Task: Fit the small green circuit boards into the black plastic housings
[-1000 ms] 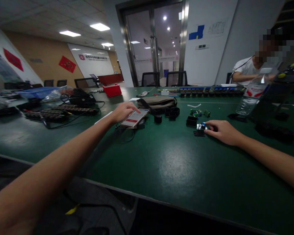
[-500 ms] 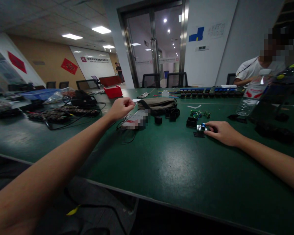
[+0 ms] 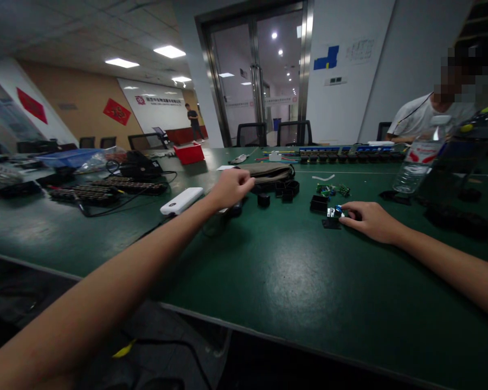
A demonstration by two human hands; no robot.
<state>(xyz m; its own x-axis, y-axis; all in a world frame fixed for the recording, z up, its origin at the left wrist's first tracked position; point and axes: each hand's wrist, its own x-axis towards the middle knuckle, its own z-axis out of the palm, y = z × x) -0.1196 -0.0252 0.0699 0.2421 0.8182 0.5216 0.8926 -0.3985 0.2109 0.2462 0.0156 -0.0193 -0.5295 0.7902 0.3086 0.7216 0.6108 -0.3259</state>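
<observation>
Two hands, ours, are over the smooth green tabletop [image 3: 268, 292]. Our right hand [image 3: 370, 219], the nearer, pinches a small silver-and-blue piece [image 3: 331, 213] just near-right of the open black plastic box [image 3: 319, 207]; its long axis seems sideways, silver end pointing left. Left of the box, our left hand [image 3: 231, 188] is curled closed, nothing visible inside, before a grey-brown fabric bag [image 3: 271, 173].

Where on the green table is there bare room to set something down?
Widest: the green table between the left forearm and right forearm, down to the near edge. Another: between the left forearm and the black strips. Crowded: around the right hand, by the black box and circuit boards; beyond the left hand, by the bag.
</observation>
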